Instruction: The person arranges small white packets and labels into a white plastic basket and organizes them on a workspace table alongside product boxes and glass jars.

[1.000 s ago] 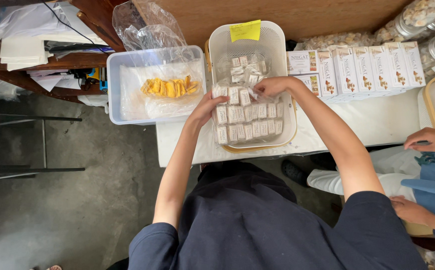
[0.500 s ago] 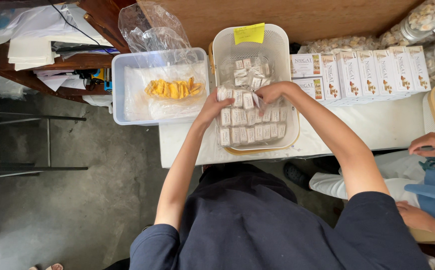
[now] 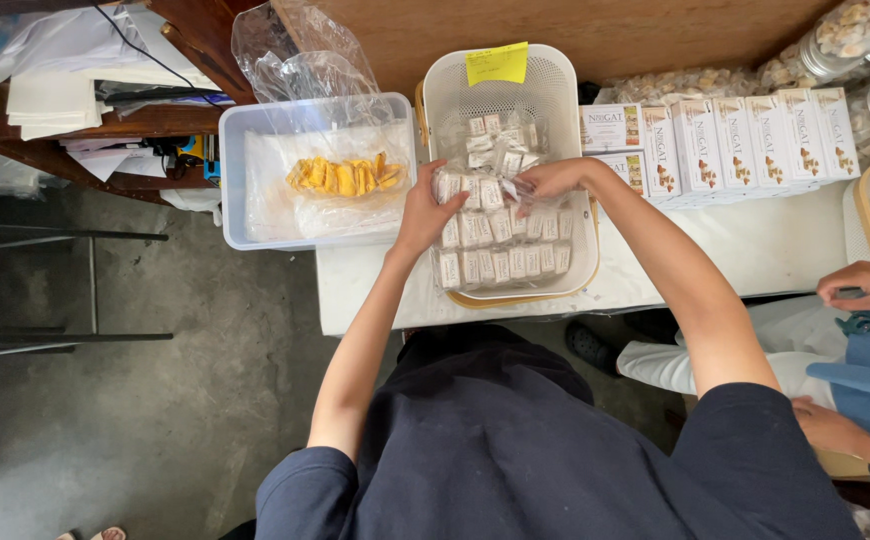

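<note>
In the basket [image 3: 545, 95], wrapped sweets [image 3: 500, 255] are gripped by the left hand [image 3: 423, 212] and right hand [image 3: 552, 181], fingers closed on them.

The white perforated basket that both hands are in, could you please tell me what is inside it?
The white basket holds rows of small wrapped white candies. The left hand and right hand hide some.

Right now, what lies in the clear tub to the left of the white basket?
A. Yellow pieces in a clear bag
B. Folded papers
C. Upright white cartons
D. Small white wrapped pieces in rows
A: the tub holds a clear bag with yellow pieces; the white wrapped pieces are in the basket, where both hands work.
</note>
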